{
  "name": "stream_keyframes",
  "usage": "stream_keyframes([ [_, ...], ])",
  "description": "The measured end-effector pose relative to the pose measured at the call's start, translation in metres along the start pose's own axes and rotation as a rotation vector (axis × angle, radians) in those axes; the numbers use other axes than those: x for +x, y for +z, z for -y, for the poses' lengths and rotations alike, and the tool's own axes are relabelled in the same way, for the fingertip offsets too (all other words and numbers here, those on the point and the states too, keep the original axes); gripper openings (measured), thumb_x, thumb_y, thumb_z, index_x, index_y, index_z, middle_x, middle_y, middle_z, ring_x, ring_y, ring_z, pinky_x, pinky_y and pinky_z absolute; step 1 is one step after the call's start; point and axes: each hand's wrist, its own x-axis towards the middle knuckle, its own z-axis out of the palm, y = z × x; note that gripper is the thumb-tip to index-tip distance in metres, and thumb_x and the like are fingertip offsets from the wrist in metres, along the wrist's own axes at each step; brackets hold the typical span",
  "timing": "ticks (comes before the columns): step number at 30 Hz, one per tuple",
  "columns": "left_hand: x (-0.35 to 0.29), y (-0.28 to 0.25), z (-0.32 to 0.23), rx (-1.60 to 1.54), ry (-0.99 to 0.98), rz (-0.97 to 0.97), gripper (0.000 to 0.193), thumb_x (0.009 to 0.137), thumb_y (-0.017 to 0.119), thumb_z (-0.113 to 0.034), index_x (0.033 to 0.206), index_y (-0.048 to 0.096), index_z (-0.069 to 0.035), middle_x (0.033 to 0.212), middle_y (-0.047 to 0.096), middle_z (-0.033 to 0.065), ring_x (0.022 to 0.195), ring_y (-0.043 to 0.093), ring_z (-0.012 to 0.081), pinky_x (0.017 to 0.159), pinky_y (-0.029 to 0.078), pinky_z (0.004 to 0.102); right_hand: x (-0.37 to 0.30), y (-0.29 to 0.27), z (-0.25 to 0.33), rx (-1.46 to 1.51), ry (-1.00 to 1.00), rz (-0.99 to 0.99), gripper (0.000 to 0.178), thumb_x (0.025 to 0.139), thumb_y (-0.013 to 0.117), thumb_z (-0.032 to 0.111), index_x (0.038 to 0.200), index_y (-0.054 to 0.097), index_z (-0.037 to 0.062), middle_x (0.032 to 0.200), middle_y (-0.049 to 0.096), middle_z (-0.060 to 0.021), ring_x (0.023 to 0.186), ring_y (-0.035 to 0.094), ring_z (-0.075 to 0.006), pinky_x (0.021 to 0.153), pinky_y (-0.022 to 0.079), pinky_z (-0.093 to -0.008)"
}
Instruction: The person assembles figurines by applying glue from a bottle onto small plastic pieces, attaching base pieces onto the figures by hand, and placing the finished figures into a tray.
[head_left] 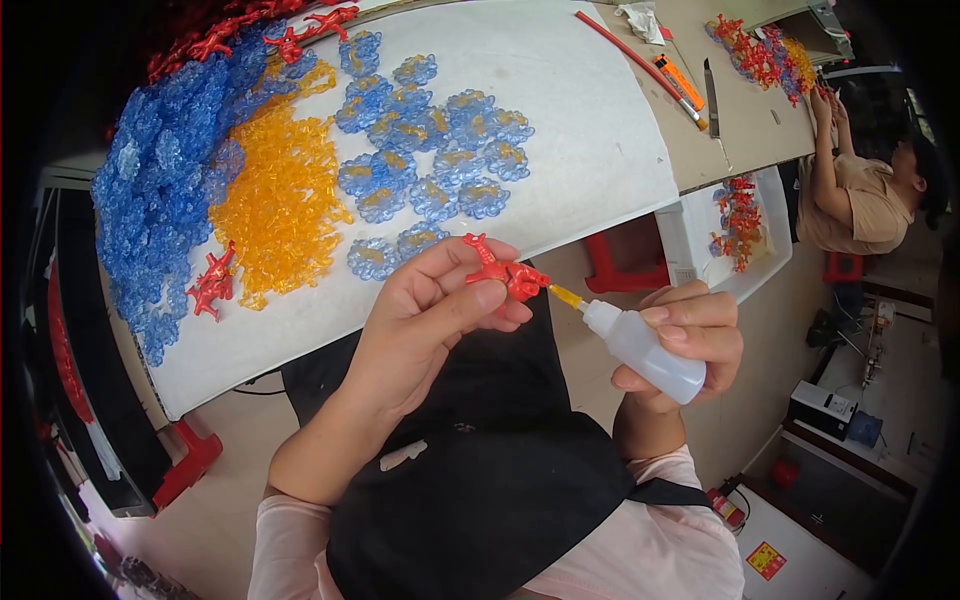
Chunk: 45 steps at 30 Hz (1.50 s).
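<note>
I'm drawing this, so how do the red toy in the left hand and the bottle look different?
The toy is red; the bottle is cloudy white. The toy is bumpy with limbs; the bottle is smooth and rounded. The left hand holds the toy, while the right hand holds the bottle. Both are held up in the air.

a small assembly workshop: a white-covered bench (590,110) carries heaps of loose blue parts (150,150) and orange parts (285,190); nearby are a craft knife (711,100), a red stool (190,465), a white bin (690,235) of pieces and a co-worker (855,200).
</note>
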Motion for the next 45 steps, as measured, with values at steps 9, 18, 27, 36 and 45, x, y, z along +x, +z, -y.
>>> stream_keyframes([
  [9,-0.010,-0.033,-0.026,-0.074,0.239,-0.131,0.027,0.083,0.050,-0.011,0.107,0.047,0.001,0.096,0.057,0.0127,0.079,0.058,0.0168,0.071,0.048,0.0260,0.018,-0.013,-0.040,0.014,0.331,0.064,0.034,0.065,0.056,-0.014,0.091,0.041,0.0020,0.089,0.050,-0.0145,0.075,0.055,-0.0210,0.063,0.050,-0.0297],
  [18,-0.010,-0.038,-0.020,-0.059,0.299,-0.173,0.029,0.081,0.052,-0.011,0.107,0.046,0.001,0.096,0.055,0.0105,0.085,0.055,0.0173,0.071,0.045,0.0278,0.077,-0.012,-0.126,-0.299,0.024,0.598,0.035,0.056,0.057,-0.010,0.088,0.058,0.0055,0.095,0.058,-0.0095,0.092,0.055,-0.0236,0.079,0.045,-0.0317],
  [27,-0.020,-0.048,-0.023,-0.117,0.311,-0.270,0.032,0.081,0.051,-0.007,0.111,0.041,0.000,0.091,0.054,0.0122,0.074,0.054,0.0153,0.066,0.047,0.0230,0.056,-0.010,-0.110,-0.377,0.020,0.604,0.029,0.058,0.066,0.004,0.085,0.056,0.0087,0.093,0.054,-0.0023,0.079,0.055,-0.0203,0.066,0.046,-0.0317],
  [36,-0.013,-0.041,-0.018,-0.113,0.258,-0.243,0.032,0.080,0.052,-0.006,0.110,0.042,0.000,0.089,0.055,0.0137,0.072,0.055,0.0167,0.065,0.048,0.0246,0.024,-0.033,-0.086,-0.599,-0.102,0.541,0.043,0.055,0.068,0.007,0.096,0.056,0.0098,0.101,0.056,-0.0039,0.074,0.056,-0.0167,0.058,0.049,-0.0258],
  [45,0.000,-0.022,-0.012,-0.136,0.069,0.018,0.025,0.080,0.052,-0.006,0.103,0.048,0.001,0.091,0.057,0.0138,0.072,0.058,0.0179,0.067,0.047,0.0270,-0.002,-0.052,-0.082,-0.755,-0.241,0.490,0.037,0.060,0.054,0.000,0.096,0.057,0.0068,0.096,0.059,-0.0053,0.055,0.050,-0.0152,0.047,0.042,-0.0236],
])
